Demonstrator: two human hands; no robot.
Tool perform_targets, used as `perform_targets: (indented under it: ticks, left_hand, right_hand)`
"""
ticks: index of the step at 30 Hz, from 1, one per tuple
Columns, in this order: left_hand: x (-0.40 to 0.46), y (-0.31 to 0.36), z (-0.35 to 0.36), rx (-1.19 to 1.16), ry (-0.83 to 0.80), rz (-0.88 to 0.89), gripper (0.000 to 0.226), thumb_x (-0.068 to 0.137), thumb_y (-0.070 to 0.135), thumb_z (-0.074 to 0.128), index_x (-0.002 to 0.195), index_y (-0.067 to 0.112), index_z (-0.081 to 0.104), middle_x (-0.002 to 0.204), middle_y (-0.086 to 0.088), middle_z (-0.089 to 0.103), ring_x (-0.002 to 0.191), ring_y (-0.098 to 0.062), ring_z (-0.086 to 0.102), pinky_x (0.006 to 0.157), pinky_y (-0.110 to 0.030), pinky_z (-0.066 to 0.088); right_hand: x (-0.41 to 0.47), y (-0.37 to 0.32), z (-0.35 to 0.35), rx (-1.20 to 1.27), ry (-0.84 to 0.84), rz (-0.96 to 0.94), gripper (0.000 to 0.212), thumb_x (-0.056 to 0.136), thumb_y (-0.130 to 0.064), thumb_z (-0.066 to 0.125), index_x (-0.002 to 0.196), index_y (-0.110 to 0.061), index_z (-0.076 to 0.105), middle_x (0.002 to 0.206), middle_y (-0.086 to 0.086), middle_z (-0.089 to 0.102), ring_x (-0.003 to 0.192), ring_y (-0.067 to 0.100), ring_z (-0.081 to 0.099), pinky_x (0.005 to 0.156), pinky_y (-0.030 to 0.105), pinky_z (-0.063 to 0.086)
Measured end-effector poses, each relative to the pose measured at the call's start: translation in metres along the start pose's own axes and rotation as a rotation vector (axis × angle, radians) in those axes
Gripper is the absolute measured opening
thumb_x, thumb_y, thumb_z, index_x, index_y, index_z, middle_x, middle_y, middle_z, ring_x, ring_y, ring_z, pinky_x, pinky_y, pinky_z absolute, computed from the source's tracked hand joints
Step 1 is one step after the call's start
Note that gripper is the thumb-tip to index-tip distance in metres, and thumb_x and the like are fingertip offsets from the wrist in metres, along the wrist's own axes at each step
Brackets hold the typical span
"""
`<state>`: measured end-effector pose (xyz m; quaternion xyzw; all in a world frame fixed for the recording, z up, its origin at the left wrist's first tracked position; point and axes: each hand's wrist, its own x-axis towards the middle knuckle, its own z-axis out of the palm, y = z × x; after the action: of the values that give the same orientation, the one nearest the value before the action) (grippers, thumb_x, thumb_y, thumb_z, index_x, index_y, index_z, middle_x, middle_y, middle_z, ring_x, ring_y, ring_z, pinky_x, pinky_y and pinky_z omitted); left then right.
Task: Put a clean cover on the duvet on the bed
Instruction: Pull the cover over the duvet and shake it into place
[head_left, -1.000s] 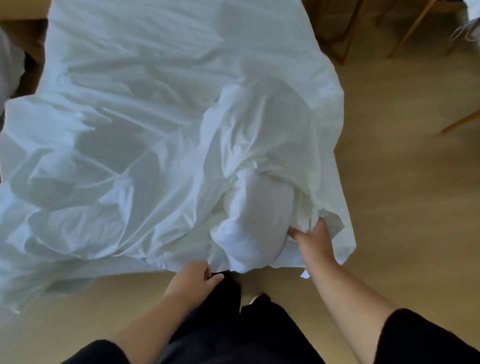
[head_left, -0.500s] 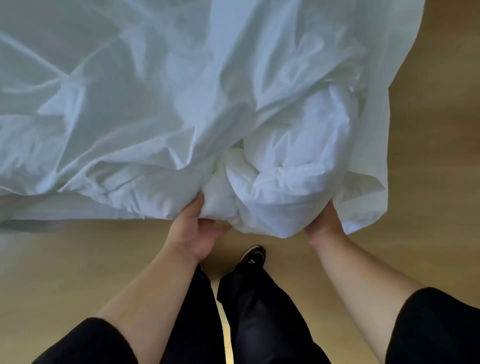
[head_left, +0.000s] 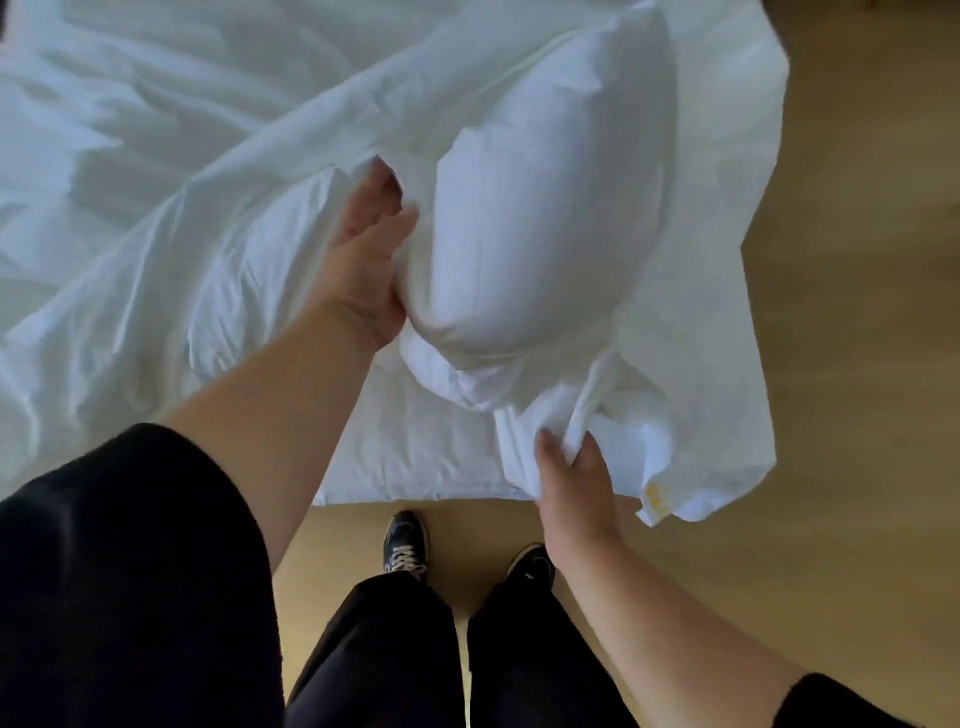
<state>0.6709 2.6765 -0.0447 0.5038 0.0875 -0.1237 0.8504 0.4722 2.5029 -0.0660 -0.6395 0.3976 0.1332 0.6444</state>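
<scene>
While left grip (head_left: 363, 260) presses one duvet (head_left: 540, 218) | right grip (head_left: 571, 478) clenches one cover (head_left: 701, 312) | two shoes (head_left: 405, 540)

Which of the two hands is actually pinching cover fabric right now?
The right hand, low near the yellow tag, pinches a bunch of the cover. The left hand instead presses open against the duvet bulge.

Head view: the left hand (head_left: 363, 265) presses against the bulging white duvet (head_left: 545, 223) inside the white cover (head_left: 727, 208), while the right hand (head_left: 574, 478) grips bunched cover fabric at the bed's (head_left: 410, 457) near edge, above dark shoes (head_left: 405, 540) on the wooden floor (head_left: 857, 467).
</scene>
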Motion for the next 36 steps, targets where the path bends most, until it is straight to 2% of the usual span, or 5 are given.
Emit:
perform_targets:
  ticks: [10,17,21,27,36]
  left_hand:
    - [-0.065,-0.027,-0.006,0.693,0.493,-0.042,0.028,0.093,0.048,0.056,0.082,0.023,0.051,0.078,0.004,0.055,0.071,-0.012,0.052,0.074,-0.033,0.047]
    - [-0.146,-0.09,0.015,-0.087,0.141,-0.888,0.046,0.094,0.043,0.066,0.115,0.002,0.067,0.101,-0.016,0.069,0.082,-0.029,0.069,0.077,-0.046,0.058]
    - [-0.118,-0.074,0.044,-0.291,0.219,-0.783,0.047,0.085,0.036,0.077,0.124,0.012,0.065,0.116,-0.014,0.072,0.107,-0.034,0.07,0.099,-0.052,0.052]
    - [-0.092,-0.073,0.046,0.064,0.541,-0.759,0.023,0.084,0.004,0.067,0.103,0.015,0.062,0.1,-0.013,0.069,0.084,-0.028,0.069,0.044,-0.025,0.053]
    - [-0.062,-0.034,-0.01,0.145,0.75,-0.547,0.021,0.087,0.006,0.06,0.098,0.023,0.061,0.096,-0.005,0.067,0.081,-0.028,0.07,0.067,-0.042,0.063]
  right_hand:
    - [-0.062,-0.062,-0.004,0.15,-0.038,-0.11,0.034,0.088,0.001,0.066,0.11,-0.025,0.064,0.101,-0.001,0.073,0.089,0.017,0.07,0.078,0.032,0.054]
    - [-0.063,-0.057,0.016,0.194,0.113,-0.053,0.047,0.081,0.005,0.061,0.088,-0.041,0.068,0.088,-0.007,0.072,0.09,0.02,0.07,0.074,0.036,0.053]
    - [-0.065,-0.058,0.018,0.187,0.092,-0.052,0.047,0.078,0.004,0.062,0.091,-0.041,0.068,0.095,-0.002,0.075,0.095,0.025,0.073,0.078,0.041,0.057]
    - [-0.064,-0.078,-0.001,0.15,0.102,-0.093,0.035,0.076,0.006,0.062,0.084,-0.027,0.067,0.085,0.005,0.068,0.082,0.035,0.063,0.074,0.047,0.052]
    - [-0.094,-0.122,-0.057,0.12,-0.003,-0.168,0.032,0.061,-0.006,0.068,0.091,-0.016,0.063,0.096,0.024,0.06,0.092,0.046,0.064,0.081,0.051,0.049]
